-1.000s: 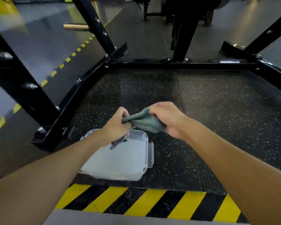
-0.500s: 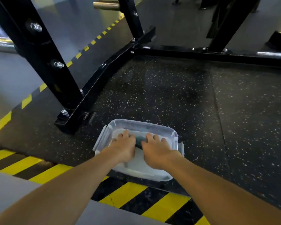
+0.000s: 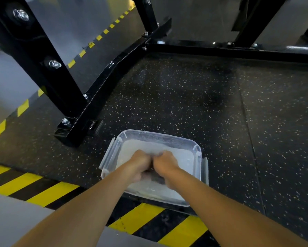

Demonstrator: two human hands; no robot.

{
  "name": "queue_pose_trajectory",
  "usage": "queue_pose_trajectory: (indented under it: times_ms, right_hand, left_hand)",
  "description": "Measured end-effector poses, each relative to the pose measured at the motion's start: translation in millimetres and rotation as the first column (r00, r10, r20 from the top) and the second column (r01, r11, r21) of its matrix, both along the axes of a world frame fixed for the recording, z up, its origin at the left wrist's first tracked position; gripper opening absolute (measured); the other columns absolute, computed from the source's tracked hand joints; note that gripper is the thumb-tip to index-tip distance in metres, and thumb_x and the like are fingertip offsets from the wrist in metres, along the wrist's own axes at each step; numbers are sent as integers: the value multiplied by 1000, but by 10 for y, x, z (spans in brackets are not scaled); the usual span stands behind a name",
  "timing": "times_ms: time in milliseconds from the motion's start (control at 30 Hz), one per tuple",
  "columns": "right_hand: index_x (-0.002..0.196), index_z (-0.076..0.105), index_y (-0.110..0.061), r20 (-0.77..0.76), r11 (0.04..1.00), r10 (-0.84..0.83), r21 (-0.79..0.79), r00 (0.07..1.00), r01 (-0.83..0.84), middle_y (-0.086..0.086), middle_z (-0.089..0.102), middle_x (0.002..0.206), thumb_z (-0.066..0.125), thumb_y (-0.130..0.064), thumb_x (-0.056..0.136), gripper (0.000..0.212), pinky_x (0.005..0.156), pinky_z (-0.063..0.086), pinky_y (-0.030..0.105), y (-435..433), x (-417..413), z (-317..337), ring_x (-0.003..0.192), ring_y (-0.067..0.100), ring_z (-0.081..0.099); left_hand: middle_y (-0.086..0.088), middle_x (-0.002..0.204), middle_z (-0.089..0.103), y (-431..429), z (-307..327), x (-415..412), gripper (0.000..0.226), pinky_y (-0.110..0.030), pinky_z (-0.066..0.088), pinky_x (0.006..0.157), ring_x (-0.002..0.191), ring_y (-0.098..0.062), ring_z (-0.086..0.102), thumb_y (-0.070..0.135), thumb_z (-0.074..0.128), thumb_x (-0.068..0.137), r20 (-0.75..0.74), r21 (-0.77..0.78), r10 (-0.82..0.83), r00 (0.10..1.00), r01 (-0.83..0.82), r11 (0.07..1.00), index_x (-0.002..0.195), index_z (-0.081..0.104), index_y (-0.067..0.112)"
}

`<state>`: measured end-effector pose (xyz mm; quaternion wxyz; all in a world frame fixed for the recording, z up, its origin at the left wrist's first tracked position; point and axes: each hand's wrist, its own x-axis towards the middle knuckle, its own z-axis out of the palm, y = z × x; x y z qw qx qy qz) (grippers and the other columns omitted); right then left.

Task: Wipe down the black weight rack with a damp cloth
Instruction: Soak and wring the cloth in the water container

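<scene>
**Head view: both hands bunched on the cloth inside the tub**

The left hand point(image 3: 140, 164) and right hand point(image 3: 166, 164) sit knuckle to knuckle in the clear plastic tub point(image 3: 197, 152), with the fingers curled under. Just below and between them a dark scrap of the cloth point(image 3: 155, 177) shows. The rest is hidden, so both hands appear clenched on it. The tub's pale, cloudy contents look like water. It stands on the speckled rubber floor point(image 3: 185, 104), near the foot of the black rack point(image 3: 99, 97). The rack's base beam runs off to the far corner, and a slanted post rises at the left. A yellow-and-black stripe point(image 3: 51, 193) edges the floor nearest the person.

The step in hand looks like wetting or wringing the cloth, which is not yet near the rack.

- **Wring over the tub:** Lift the cloth just clear of the water and twist the two hands in opposite directions, so the runoff falls back in and not on the floor.
- **Aim for damp, not dripping:** A sodden cloth would likely streak the painted steel and leave water pooled around the bolts point(image 3: 55, 64).
- **Fold before wiping:** Fold the cloth into a flat pad first.
- **Where to start:** The near end of the base beam is the closest part of the rack.
</scene>
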<state>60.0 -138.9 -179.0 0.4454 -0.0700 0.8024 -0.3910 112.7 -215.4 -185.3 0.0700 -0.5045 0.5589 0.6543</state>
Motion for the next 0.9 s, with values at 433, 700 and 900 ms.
queue_pose_trajectory:
  times_ms: [433,700,900]
  right_hand:
    - [132,34,-13,-490,749,656,331,574,-574,16,35,131,45,-14,98,36,78,42,41,193,-44,85,103,36,53]
    - [141,41,-9,-463,632,767,422,445,-650,15,31,145,49,-5,91,51,100,43,40,175,-50,-188,127,34,44]
    - [111,61,-2,-31,988,154,24,988,-153,16,64,103,50,-6,92,22,63,47,33,14,-97,-156,85,29,62]
  left_hand:
    - [-9,101,62,-135,148,105,43,-30,46,67,86,-21,60,29,48,102,202,-305,-298,933,350,886,136,34,8]
    - [-23,146,44,-10,-50,40,49,-39,40,106,130,-34,48,8,42,103,450,-372,-301,841,483,792,148,30,-8]
    - [-12,87,63,-4,-10,5,28,-25,45,65,76,-20,58,2,37,98,209,-64,-225,952,243,968,96,64,7]
